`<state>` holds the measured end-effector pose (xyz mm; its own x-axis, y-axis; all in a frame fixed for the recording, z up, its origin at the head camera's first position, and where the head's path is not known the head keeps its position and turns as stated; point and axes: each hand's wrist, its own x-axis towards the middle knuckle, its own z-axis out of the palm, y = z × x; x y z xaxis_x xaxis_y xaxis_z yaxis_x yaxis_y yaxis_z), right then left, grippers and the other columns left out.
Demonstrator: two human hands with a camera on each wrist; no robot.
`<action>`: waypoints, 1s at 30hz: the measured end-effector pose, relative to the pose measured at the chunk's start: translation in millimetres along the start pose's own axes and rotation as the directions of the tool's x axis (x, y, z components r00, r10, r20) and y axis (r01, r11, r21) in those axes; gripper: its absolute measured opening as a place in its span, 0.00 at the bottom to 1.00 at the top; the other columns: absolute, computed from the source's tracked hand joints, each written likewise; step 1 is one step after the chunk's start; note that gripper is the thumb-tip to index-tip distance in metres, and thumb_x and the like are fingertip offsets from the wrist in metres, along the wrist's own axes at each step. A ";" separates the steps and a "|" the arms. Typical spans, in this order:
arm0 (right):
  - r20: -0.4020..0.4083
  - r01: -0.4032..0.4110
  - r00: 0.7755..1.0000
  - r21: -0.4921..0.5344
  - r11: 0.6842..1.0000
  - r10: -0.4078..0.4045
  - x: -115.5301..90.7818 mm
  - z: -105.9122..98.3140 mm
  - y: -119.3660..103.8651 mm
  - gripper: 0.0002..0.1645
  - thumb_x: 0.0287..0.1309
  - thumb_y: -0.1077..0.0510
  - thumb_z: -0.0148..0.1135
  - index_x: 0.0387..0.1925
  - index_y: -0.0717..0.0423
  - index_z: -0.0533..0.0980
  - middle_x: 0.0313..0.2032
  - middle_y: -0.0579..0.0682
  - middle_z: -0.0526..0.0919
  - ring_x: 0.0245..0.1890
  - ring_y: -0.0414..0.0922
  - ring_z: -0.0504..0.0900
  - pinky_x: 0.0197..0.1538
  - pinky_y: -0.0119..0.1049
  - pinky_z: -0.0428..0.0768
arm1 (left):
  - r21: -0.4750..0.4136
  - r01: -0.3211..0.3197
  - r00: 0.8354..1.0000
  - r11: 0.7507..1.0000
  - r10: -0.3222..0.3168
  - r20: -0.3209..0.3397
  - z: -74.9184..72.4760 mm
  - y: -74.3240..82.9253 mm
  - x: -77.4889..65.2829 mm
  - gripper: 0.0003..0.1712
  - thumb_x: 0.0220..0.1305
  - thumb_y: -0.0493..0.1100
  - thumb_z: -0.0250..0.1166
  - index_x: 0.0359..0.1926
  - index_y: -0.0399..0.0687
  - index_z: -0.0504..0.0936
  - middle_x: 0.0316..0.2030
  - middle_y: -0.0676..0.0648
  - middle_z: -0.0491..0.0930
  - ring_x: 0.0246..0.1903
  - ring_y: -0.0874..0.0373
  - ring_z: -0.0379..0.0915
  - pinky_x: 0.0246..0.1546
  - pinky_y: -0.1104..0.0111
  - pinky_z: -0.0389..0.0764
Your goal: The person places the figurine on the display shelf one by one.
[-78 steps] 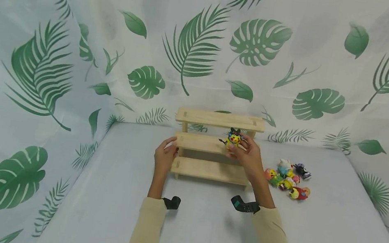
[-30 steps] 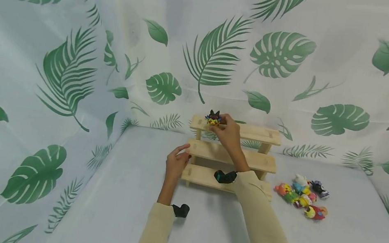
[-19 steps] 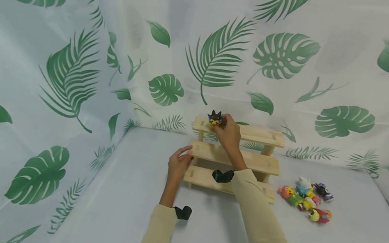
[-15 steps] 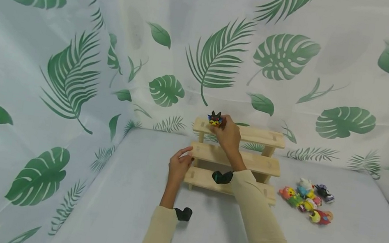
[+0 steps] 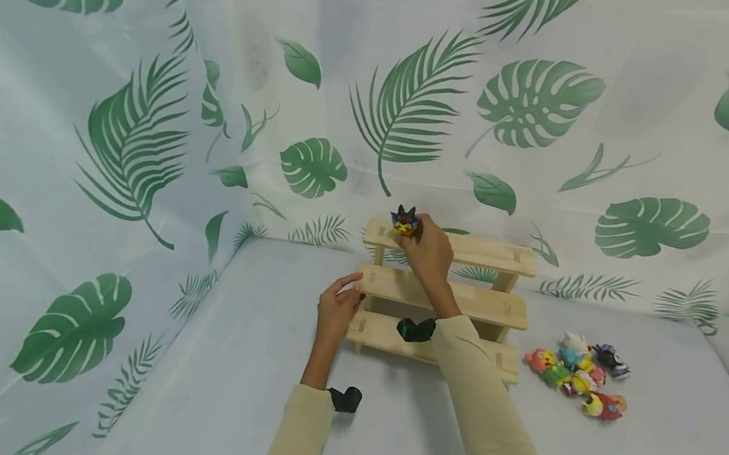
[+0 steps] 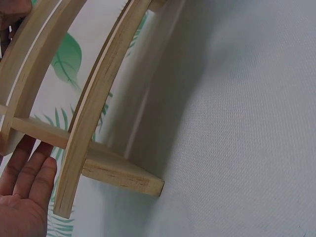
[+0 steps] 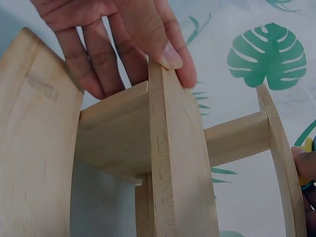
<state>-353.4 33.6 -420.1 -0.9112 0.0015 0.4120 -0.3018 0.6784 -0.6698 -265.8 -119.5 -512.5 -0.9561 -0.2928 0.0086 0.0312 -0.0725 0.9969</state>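
Observation:
A yellow toy figurine (image 5: pixel 405 222) with a black eared cap and blue sides is at the left end of the top tier of a three-tier wooden display shelf (image 5: pixel 453 296). My right hand (image 5: pixel 429 250) holds it by its right side; whether its base touches the plank cannot be told. In the right wrist view, that figurine (image 7: pixel 308 148) shows only partly at the right edge. My left hand (image 5: pixel 337 308) is at the shelf's left side. Its thumb (image 7: pixel 170 55) and forefinger pinch the end of the middle plank (image 7: pixel 185 148), the other fingers being behind it.
Several colourful toy figurines (image 5: pixel 578 370) lie in a heap on the pale cloth-covered table (image 5: pixel 229 395), right of the shelf. A leaf-patterned white curtain (image 5: pixel 418 95) hangs close behind the shelf, and another covers the left side.
Over the longer span, my right hand has carried the figurine from before the middle tier up and left to the top tier. Since about a second ago, both hands have stayed almost still.

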 end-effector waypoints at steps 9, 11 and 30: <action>0.001 0.007 1.000 -0.002 1.000 -0.007 -1.7 0.2 3.3 0.28 0.55 0.52 0.72 0.55 0.58 0.77 0.32 0.56 0.84 0.27 0.50 0.74 0.30 0.42 0.70 | -0.016 0.019 1.000 1.000 -0.018 0.014 -0.6 0.4 -2.0 0.16 0.68 0.43 0.62 0.55 0.46 0.82 0.43 0.36 0.86 0.45 0.43 0.83 0.41 0.62 0.82; 0.004 0.015 1.000 0.007 1.000 -0.015 -1.9 -0.4 3.6 0.28 0.54 0.52 0.72 0.55 0.59 0.76 0.33 0.57 0.84 0.27 0.51 0.75 0.31 0.43 0.71 | -0.019 0.021 0.999 1.000 -0.021 0.025 -1.5 3.5 -2.4 0.17 0.69 0.41 0.62 0.56 0.44 0.81 0.43 0.34 0.85 0.47 0.40 0.82 0.43 0.59 0.82; 0.006 -0.063 0.998 -0.047 0.997 0.063 0.7 4.2 -2.1 0.31 0.55 0.45 0.71 0.56 0.57 0.76 0.36 0.57 0.85 0.31 0.54 0.81 0.32 0.48 0.76 | -0.018 0.040 0.998 0.999 -0.039 0.041 -3.5 28.6 -16.6 0.17 0.69 0.37 0.60 0.57 0.40 0.80 0.43 0.34 0.85 0.48 0.37 0.81 0.47 0.53 0.81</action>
<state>-354.6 29.0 -421.0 -0.9300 0.0404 0.3654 -0.2303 0.7107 -0.6647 -248.0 -120.1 -484.4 -0.9677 -0.2506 -0.0276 -0.0021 -0.1013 0.9949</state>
